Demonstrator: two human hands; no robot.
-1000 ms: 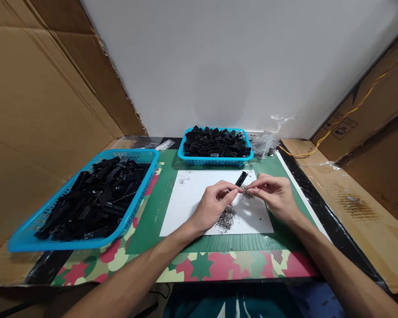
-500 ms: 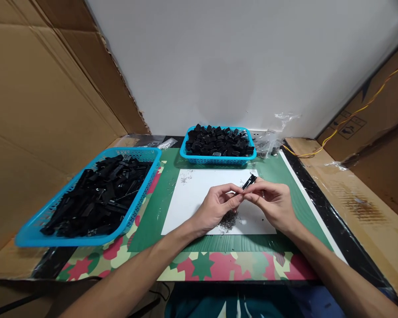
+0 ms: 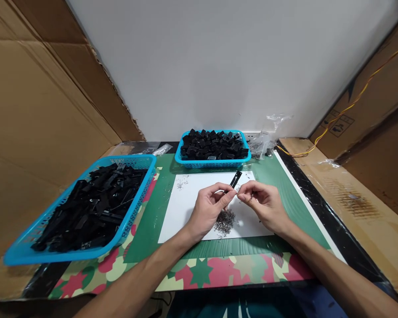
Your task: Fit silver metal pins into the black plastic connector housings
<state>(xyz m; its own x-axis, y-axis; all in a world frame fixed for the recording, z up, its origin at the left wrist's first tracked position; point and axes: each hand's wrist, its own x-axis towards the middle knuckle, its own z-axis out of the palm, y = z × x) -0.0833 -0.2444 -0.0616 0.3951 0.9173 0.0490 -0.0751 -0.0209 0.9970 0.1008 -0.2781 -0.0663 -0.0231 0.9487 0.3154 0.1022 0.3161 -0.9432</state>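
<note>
My left hand (image 3: pixel 209 208) pinches a narrow black plastic strip (image 3: pixel 235 179) that sticks up and away over a white paper sheet (image 3: pixel 185 207). My right hand (image 3: pixel 262 204) is closed in a pinch right beside the left fingertips, at the strip's near end; whatever it holds is too small to make out. A small heap of tiny metal pieces (image 3: pixel 224 221) lies on the paper under the hands.
A big blue basket (image 3: pixel 26 247) of long black parts sits at the left. A smaller blue basket (image 3: pixel 212 164) of black blocks stands at the back. Clear plastic bags (image 3: pixel 263 143) lie behind, right. A yellow wire (image 3: pixel 334 119) runs over the cardboard walls on the right.
Both hands stayed together over the paper and drifted slightly left. The black strip swung a little, and the right fingers stay pinched at its lower end.
</note>
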